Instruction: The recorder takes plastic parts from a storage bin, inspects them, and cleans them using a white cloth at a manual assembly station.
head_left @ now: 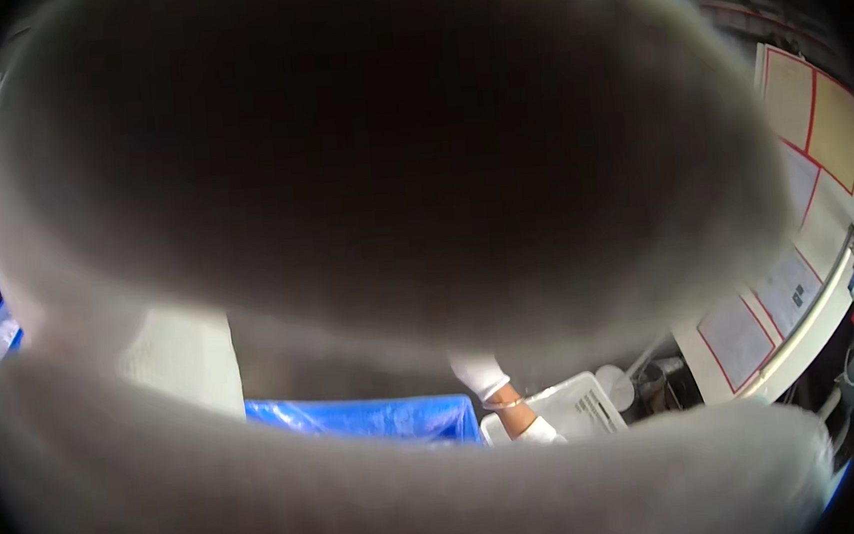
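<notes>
Step, I judge: blurred gloved hand [380, 180] blocking my view | Grip: can't tell either hand's opening or hold | Tray [580, 400]: left edge beside blue liner [368, 414], bare wrist [514, 413] across it | Next calls for: clear sight

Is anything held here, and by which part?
Cannot be told: blurred, rounded, grey-white shapes close to the lens hide any hold the hands may have.

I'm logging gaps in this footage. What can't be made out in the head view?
In the head view:
Scene centre: covered by a large dark blur.
White glove past the bracelet: fingers hidden by the pale blur below.
Blue sheeting: lower part hidden by the same blur.
Both blurs: too unfocused to identify.
Sheets in red frames: print too small.
</notes>
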Tool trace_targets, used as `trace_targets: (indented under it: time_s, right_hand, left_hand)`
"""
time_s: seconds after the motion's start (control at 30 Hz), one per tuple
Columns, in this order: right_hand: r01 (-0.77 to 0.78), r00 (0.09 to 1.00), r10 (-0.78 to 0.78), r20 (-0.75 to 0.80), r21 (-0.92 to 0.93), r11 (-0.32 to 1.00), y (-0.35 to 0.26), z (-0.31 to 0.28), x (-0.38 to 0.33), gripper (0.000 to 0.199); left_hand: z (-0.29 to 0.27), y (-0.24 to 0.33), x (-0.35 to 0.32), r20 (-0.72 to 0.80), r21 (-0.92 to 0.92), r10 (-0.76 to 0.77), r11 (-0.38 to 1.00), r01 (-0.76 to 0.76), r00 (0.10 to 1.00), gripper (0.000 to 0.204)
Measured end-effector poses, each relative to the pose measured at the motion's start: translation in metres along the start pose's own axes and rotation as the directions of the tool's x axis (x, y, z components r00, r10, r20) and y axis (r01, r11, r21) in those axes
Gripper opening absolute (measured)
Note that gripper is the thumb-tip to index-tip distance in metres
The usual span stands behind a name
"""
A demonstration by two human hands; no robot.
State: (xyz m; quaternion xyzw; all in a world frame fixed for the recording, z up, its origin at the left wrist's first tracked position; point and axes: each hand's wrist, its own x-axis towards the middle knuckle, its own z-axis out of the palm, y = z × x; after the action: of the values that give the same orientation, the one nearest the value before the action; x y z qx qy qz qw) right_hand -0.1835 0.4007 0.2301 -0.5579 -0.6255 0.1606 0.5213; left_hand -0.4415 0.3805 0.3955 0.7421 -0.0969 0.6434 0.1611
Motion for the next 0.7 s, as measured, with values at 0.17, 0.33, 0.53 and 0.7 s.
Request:
trace_targets:
  time_s: [0.17, 0.33, 0.53, 0.7]
  right_hand:
    - [-0.015, 0.958, 0.082, 0.276, -0.235, 0.972, 0.091, 0.059, -0.177, 0.038]
    - [-0.337, 0.75, 0.544, 0.375, -0.491, 0.803, 0.162, 0.063, -0.386, 0.035]
    - [-0.577, 0.568, 0.744, 0.353, -0.474, 0.665, 0.153, 0.087, -0.475, 0.039]
    - [-0.611, 0.58, 0.766, 0.277, -0.475, 0.634, 0.152, 0.085, -0.491, 0.037]
  left_hand:
    - [-0.009, 0.018, -0.015, 0.038, 0.01, -0.162, 0.987, 0.162, 0.986, 0.029]
    - [-0.002, 0.015, -0.016, 0.121, -0.015, -0.265, 0.963, 0.269, 0.957, 0.034]
    - [0.051, -0.065, -0.099, 0.233, 0.304, -0.358, 0.91, 0.282, 0.904, 0.097]
    - [0.107, -0.123, -0.051, 0.26, 0.622, -0.28, 0.781, 0.062, 0.924, 0.106]
